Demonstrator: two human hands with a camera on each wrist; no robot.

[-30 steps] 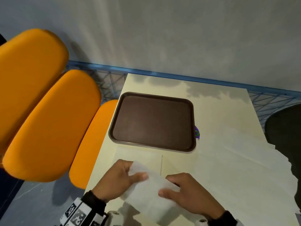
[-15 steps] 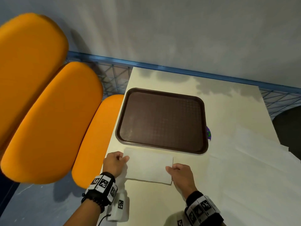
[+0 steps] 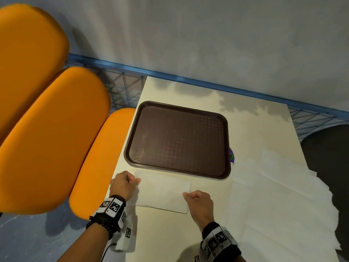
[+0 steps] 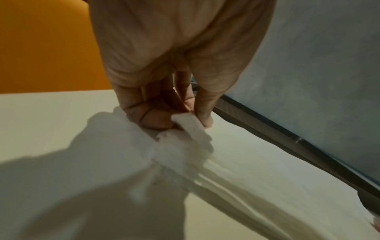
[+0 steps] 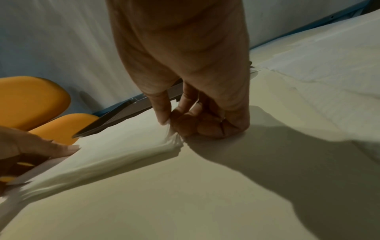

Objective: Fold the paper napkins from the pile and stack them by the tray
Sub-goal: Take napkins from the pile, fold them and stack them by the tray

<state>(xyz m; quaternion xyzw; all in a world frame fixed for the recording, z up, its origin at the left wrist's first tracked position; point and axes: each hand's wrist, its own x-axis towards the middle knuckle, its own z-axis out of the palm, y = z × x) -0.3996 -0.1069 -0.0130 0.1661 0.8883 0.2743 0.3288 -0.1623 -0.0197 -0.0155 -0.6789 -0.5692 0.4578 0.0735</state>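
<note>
A folded white napkin [image 3: 162, 191] lies flat on the cream table just in front of the brown tray [image 3: 132, 148], on top of other folded napkins. My left hand [image 3: 123, 186] pinches its left edge [image 4: 189, 125] between thumb and curled fingers. At the opposite side, my right hand [image 3: 198, 202] pinches the napkin's right edge [image 5: 171, 129]. The pile of unfolded napkins [image 3: 279, 205] spreads over the right side of the table.
Orange chair cushions [image 3: 52, 140] stand left of the table [image 3: 251, 133]. A grey wall and a blue rail [image 3: 188, 80] run behind it. A small purple object [image 3: 231, 155] peeks out at the tray's right edge. A dark round shape [image 3: 332, 148] sits at far right.
Both hands carried the folded napkin forward from near the body and laid it flat in front of the tray. The hands now sit at its two side edges.
</note>
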